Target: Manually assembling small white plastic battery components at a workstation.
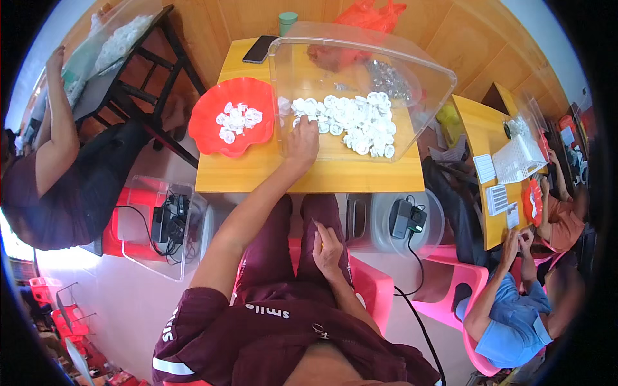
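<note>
My left hand (304, 138) reaches over the near wall of a clear plastic bin (364, 154), its fingers bent together at the left edge of a pile of white round plastic parts (367, 122). What those fingertips hold, if anything, is hidden. Low over my lap, my right hand (329, 249) is closed on a small tool with a bit of yellow and a thin dark tip; its kind does not show. Left of the bin, a red scalloped plate (209, 128) carries more small white parts (237, 121).
The wooden table (244, 174) also bears a phone (260, 49). Behind the bin are a red plastic bag (370, 16) and a green-lidded container (288, 23). Clear tubs with black devices (405, 219) stand below, left and right. Other people sit at both sides; a cable (418, 321) crosses the floor.
</note>
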Tool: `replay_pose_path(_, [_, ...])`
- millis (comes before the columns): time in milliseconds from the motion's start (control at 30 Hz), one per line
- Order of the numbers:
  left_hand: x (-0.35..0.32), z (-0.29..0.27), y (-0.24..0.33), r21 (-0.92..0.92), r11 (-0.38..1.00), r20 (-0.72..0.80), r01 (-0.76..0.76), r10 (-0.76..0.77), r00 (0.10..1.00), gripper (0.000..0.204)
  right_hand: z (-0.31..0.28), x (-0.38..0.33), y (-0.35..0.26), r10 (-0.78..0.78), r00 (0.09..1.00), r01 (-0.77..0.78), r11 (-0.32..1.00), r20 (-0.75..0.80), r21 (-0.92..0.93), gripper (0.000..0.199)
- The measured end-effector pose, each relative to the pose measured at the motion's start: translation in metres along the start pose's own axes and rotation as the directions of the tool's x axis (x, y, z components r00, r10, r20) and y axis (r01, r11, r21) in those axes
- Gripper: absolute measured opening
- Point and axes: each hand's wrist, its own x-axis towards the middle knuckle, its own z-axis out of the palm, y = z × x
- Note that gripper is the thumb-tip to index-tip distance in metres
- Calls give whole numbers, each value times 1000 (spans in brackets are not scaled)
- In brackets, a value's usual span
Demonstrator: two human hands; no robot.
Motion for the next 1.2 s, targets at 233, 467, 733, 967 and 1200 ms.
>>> replay_pose_path(233, [-29, -28, -7, -201, 978, -46, -63, 55, 997, 12, 5, -2, 8, -37, 999, 36, 999, 16, 24, 22])
replay_pose_path(467, [-118, -106, 15, -617, 778, 39, -122, 185, 982, 21, -45, 43, -26, 517, 810, -523, 422, 277, 741, 34])
replay_pose_path(733, [-154, -136, 32, -733, 666, 1, -140, 206, 979, 22, -69, 74, -74, 348, 785, -592, 180, 513, 785, 24])
replay_pose_path(967, [-154, -146, 31, -916, 393, 129, 79, 103, 986, 32, -79, 79, -85, 246, 850, -508, 147, 466, 849, 22])
replay_pose_path(1200, [-152, -151, 39, -931, -11, 364, 364, 19, 931, 34, -88, 76, -103, 271, 911, -386, 288, 311, 876, 24])
